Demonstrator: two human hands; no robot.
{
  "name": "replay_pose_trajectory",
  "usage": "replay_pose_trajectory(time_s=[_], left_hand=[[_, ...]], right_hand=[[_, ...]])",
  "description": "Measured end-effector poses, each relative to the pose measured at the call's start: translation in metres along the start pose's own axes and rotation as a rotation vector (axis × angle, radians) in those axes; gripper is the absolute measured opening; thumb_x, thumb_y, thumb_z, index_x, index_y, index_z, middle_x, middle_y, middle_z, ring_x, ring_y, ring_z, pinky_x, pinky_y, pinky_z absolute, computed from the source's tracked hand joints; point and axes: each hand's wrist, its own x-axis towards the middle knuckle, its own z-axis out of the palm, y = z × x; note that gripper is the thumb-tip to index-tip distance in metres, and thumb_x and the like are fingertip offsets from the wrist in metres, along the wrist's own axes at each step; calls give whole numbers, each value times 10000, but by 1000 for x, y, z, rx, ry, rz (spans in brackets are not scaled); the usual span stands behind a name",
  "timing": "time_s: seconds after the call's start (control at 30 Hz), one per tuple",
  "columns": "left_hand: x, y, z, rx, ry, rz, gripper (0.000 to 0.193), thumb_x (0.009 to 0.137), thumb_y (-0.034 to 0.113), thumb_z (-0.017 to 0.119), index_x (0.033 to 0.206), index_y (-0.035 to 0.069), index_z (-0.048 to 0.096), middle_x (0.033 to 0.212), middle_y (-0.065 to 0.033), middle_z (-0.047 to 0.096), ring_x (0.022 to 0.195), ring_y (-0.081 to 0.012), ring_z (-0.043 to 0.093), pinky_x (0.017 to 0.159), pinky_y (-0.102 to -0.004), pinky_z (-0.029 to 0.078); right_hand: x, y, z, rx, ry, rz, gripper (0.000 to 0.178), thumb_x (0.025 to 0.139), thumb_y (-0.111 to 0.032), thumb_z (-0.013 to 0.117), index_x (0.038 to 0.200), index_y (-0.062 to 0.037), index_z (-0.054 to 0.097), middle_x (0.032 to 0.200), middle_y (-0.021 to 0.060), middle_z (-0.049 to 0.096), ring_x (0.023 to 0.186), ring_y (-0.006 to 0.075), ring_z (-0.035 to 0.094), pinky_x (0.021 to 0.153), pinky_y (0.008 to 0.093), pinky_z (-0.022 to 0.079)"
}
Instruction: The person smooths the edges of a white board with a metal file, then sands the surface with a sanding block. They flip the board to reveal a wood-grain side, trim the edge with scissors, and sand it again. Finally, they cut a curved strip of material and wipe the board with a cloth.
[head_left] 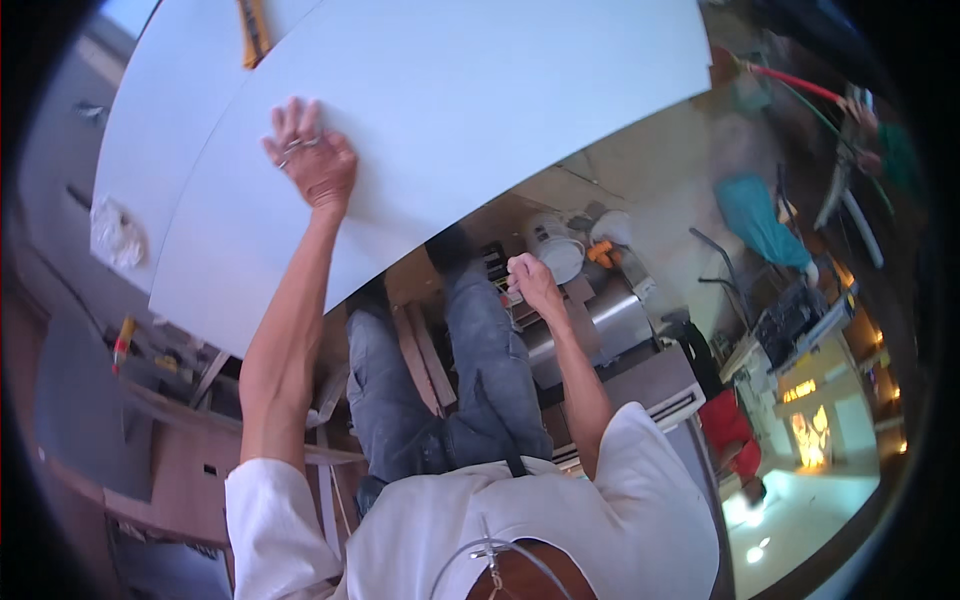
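Observation:
A broad white panel (480, 90) spreads in front of me, with a thin curved seam line running along its left part. My left hand (312, 160) rests on it, fingers apart, with rings on them. Beyond that hand, near the far edge of the view, lies a yellow and dark tool (254, 40) that looks like a utility knife. A crumpled clear plastic bag (118, 235) sits at the panel's left edge. Off the panel's near edge, my right hand (534, 286) is closed, fingers curled; what it holds, if anything, is hidden.
Below the panel stand a white bucket (556, 248) and an orange object (603, 253). Wooden boards and tools surround my legs. A person in teal (755, 215) bends at the right; another in red (732, 435) is farther back. A green-sleeved arm holds a red pole (800, 82).

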Motion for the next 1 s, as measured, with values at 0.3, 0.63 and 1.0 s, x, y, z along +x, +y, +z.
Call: replay_pose_trajectory(time_s=[0.3,0.63,1.0], left_hand=[[-2,-34,22,165,173,76,393,897,237,493,1237,165,678,1321,-25,637,1287,-256,532,1038,-521,333],[7,-52,38,13,317,354,275,861,226,684,1106,101,668,1221,-16,674,1182,-200,583,962,-411,457],[-114,-218,-125,-637,235,-35,196,947,99,586,1108,16,661,1241,-165,614,1161,-288,570,1005,-420,462]], right_hand=[[59,-132,-96,-511,992,-798,559,873,-170,689,1405,-100,533,1411,228,521,1277,378,514,1100,510,365],[151,-190,0,-643,1052,-1211,569,1035,-362,505,1530,-102,395,1590,216,323,1511,388,203,1213,593,94],[65,-69,266,-1087,640,-1389,585,975,-474,560,1515,-294,424,1608,35,333,1510,275,246,1178,651,161]])
